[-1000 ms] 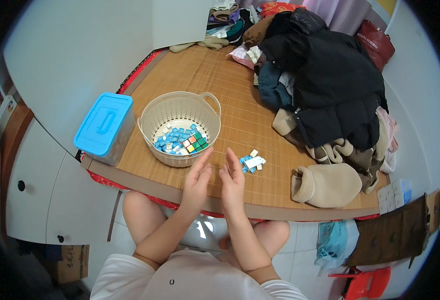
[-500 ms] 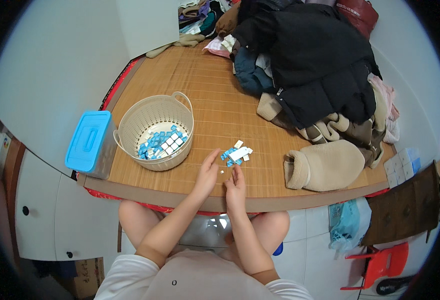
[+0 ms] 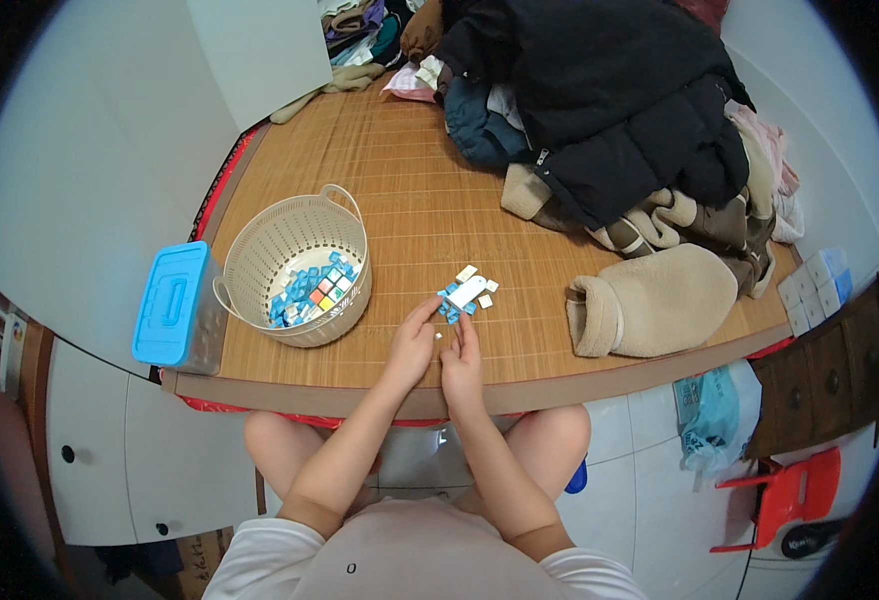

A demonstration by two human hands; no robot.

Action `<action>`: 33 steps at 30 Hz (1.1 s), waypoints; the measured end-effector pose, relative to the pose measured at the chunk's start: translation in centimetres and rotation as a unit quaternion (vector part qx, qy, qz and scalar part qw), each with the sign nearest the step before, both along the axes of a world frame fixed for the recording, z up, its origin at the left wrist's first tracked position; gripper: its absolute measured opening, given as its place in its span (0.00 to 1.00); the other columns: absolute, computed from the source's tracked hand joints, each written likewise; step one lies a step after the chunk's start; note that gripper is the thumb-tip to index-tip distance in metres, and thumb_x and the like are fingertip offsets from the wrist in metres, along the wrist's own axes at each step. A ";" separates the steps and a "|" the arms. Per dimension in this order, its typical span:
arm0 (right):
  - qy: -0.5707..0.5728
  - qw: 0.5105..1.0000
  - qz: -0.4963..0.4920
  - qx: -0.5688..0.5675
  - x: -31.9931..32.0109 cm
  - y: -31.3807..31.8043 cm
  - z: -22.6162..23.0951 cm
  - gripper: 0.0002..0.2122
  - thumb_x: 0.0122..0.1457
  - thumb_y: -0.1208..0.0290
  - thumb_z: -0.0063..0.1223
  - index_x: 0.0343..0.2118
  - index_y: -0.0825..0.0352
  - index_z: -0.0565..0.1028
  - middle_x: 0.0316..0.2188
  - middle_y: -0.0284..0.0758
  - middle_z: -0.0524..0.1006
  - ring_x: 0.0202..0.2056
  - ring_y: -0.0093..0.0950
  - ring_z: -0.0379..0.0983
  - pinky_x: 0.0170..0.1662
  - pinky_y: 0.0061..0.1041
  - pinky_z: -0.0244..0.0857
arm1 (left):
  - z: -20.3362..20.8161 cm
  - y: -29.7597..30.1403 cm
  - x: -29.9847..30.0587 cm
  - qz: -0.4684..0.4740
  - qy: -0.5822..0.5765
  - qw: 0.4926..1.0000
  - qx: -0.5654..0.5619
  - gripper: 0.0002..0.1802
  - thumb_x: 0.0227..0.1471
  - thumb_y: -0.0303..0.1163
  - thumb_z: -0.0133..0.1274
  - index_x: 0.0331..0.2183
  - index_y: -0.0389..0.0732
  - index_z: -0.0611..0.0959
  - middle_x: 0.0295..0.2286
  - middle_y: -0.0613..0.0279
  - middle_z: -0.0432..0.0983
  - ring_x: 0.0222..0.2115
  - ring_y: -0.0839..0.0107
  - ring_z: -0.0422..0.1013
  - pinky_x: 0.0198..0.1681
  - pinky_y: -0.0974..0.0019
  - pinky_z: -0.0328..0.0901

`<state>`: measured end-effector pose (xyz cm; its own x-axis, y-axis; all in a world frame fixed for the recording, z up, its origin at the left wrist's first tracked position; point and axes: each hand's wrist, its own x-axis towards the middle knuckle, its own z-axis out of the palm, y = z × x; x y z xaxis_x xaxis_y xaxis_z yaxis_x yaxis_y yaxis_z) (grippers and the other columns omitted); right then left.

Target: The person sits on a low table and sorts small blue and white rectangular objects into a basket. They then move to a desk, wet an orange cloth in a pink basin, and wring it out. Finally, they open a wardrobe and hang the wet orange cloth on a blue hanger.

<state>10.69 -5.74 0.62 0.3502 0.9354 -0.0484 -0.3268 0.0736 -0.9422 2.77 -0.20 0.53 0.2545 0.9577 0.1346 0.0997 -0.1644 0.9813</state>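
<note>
A small pile of blue and white square tiles (image 3: 487, 300) lies on the bamboo mat. Across the pile rests a white oblong plate (image 3: 468, 292). My left hand (image 3: 413, 345) is at the pile's near left side, its fingers stretched toward the plate. My right hand (image 3: 462, 366) is just in front of the pile, fingers extended and tips near the blue tiles. Whether the fingertips touch the pile is too small to tell. One loose white tile (image 3: 439, 336) lies between the hands. To the left stands a beige basket (image 3: 295, 225) holding blue tiles (image 3: 290, 303) and a block of coloured squares (image 3: 327, 291).
Left of the basket stands a clear box with a blue lid (image 3: 171, 300). A beige fleece piece (image 3: 655, 300) lies at the right. Behind it are heaped clothes with a black jacket (image 3: 590, 110). The mat's padded front edge (image 3: 520, 396) runs before my knees.
My hands have drawn in closer around the pile, and my left fingertips are now near the plate. The camera view has shifted slightly. The block's squares looked white before and look coloured now.
</note>
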 end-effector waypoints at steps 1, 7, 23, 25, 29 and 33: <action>-0.005 1.000 0.000 0.002 0.0 0.1 -0.1 0.31 0.47 0.89 0.32 0.59 0.73 0.49 0.60 0.47 0.50 0.62 0.34 0.43 0.63 0.32 0.36 | 0.2 -0.2 0.0 -0.007 -0.002 1.000 -0.013 0.23 0.48 0.20 0.34 0.47 0.30 0.71 0.49 0.47 0.65 0.52 0.60 0.61 0.55 0.66 0.53; 0.017 1.000 0.001 0.012 -0.2 0.1 0.5 0.32 0.46 0.90 0.32 0.59 0.74 0.48 0.59 0.46 0.51 0.62 0.33 0.45 0.62 0.30 0.39 | 0.3 -1.3 0.1 -0.007 0.008 1.000 0.010 0.22 0.47 0.20 0.36 0.46 0.31 0.73 0.47 0.49 0.67 0.50 0.61 0.63 0.53 0.65 0.56; 0.030 0.999 -0.008 0.019 -0.7 -0.3 1.1 0.31 0.47 0.89 0.32 0.59 0.74 0.50 0.60 0.45 0.51 0.61 0.33 0.47 0.62 0.29 0.41 | 0.0 -2.2 -0.3 -0.001 0.021 0.997 0.076 0.21 0.48 0.21 0.37 0.45 0.33 0.73 0.46 0.50 0.69 0.49 0.60 0.65 0.51 0.65 0.59; 0.022 1.000 -0.008 0.019 -0.6 -0.3 0.7 0.30 0.47 0.89 0.31 0.59 0.75 0.50 0.60 0.46 0.50 0.61 0.34 0.46 0.62 0.29 0.41 | 0.5 -2.5 -0.3 -0.007 0.028 0.997 0.074 0.21 0.48 0.21 0.37 0.45 0.33 0.74 0.45 0.49 0.70 0.48 0.60 0.66 0.51 0.65 0.59; 0.038 0.999 -0.003 0.010 -0.8 -0.6 1.6 0.30 0.48 0.89 0.31 0.59 0.75 0.49 0.60 0.46 0.50 0.62 0.33 0.45 0.62 0.29 0.41 | 1.0 -2.7 -0.3 0.002 0.029 0.997 0.074 0.20 0.49 0.21 0.37 0.45 0.33 0.74 0.44 0.49 0.70 0.47 0.60 0.66 0.51 0.66 0.59; 0.047 0.999 0.003 0.004 -1.0 -0.9 1.9 0.29 0.49 0.88 0.31 0.59 0.75 0.49 0.60 0.46 0.49 0.62 0.33 0.45 0.62 0.29 0.41 | 0.3 -2.4 -0.4 -0.007 -0.015 0.999 0.049 0.20 0.51 0.20 0.36 0.46 0.33 0.73 0.46 0.50 0.70 0.48 0.62 0.66 0.51 0.67 0.58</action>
<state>9.68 -6.61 2.53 0.3383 0.9382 -0.0727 -0.4149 0.0794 -0.9064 2.40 -2.61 0.87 0.2631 0.9357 0.2350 0.0670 -0.2607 0.9631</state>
